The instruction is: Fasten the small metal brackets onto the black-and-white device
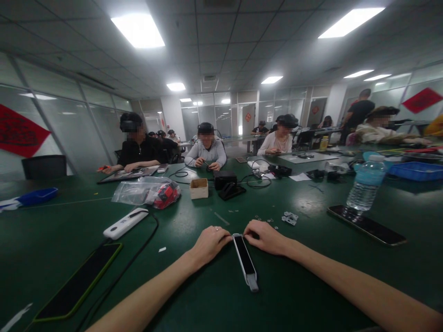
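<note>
Forearms (152,294), slim device (245,259), far end between left hand (211,243) and right hand (266,236)

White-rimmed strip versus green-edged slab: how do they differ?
The white-rimmed strip is narrower than the green-edged slab. The strip's near end has a grey tip; the slab shows none. The strip lies between the left hand and right hand; the slab lies apart from both. Both are elongated, dark-faced.
</note>
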Motion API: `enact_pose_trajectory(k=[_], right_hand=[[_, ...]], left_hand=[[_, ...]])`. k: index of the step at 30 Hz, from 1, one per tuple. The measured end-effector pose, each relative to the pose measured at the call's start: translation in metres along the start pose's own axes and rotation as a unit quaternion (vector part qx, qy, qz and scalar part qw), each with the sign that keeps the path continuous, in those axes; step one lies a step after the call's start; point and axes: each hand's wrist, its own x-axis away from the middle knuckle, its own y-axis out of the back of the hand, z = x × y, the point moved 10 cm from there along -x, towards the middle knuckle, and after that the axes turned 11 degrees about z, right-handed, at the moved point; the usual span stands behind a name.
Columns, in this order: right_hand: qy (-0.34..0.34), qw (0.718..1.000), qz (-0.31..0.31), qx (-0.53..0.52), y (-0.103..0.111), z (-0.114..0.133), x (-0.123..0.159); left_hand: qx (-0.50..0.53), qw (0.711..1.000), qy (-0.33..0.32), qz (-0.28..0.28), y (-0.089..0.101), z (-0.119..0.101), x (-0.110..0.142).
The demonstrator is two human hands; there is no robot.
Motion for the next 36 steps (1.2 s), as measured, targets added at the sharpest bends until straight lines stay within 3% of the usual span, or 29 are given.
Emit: enact_pose_trajectory(k=[7, 11, 16, 19, 23, 28, 36], right_hand=[[0.009, 1.000, 0.002, 0.019, -0.001, 0.003, -0.001], [0.019, 0.998, -0.009, 0.051, 0.016, 0.002, 0.002], [-0.046, 0.990, -0.068, 0.112, 0.056, -0.039, 0.015], [-0.092, 0.984, -0.054, 0.142, 0.065, -0.071, 0.025], [-0.111, 0.985, -0.002, 0.130, 0.057, -0.091, 0.030], [-0.108, 0.986, 0.037, 0.124, 0.043, -0.082, 0.024], [-0.124, 0.982, 0.025, 0.137, 0.036, -0.082, 0.017]], left_hand=[[0.001, 1.000, 0.006, -0.013, 0.000, 0.003, -0.001], [0.012, 1.000, 0.003, -0.021, 0.006, -0.002, 0.001], [0.021, 0.999, 0.021, -0.015, 0.009, -0.002, 0.003], [0.018, 0.999, 0.036, -0.010, 0.008, 0.000, 0.003], [0.012, 0.999, 0.050, 0.000, 0.004, 0.004, 0.000], [0.014, 0.999, 0.040, 0.006, 0.003, 0.003, -0.001], [-0.016, 0.999, 0.032, 0.001, 0.003, 0.000, 0.000]])
